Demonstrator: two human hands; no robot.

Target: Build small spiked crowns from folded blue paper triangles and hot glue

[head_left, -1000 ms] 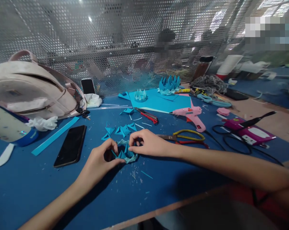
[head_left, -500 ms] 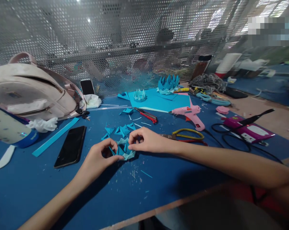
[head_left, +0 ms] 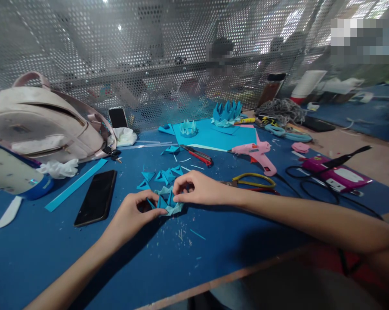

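A ring of folded paper (head_left: 172, 209), pale blue outside with darker blue pieces inside, rests on the blue table between my hands. My left hand (head_left: 138, 207) pinches its left side, thumb at the front edge and fingers behind. At the ring's right side, my right hand (head_left: 194, 189) is closed, thumb and forefinger on a blue folded piece; its fingertips partly cover that spot. Just behind the ring lie several loose folded blue paper pieces (head_left: 165, 175). Farther back stand a small pale blue paper ring (head_left: 188, 128) and a larger blue pointed one (head_left: 226, 113).
A pink glue gun (head_left: 254, 153), a red box cutter (head_left: 199, 156) and yellow-handled scissors (head_left: 255, 180) lie beyond my right arm. Left of my hands are a phone (head_left: 96, 198), a blue paper strip (head_left: 75, 185) and a pale backpack (head_left: 46, 120). A perforated metal screen (head_left: 168, 56) closes the back.
Hardly anything differs. Both hands keep their hold on the paper ring, and the view has shifted very slightly.
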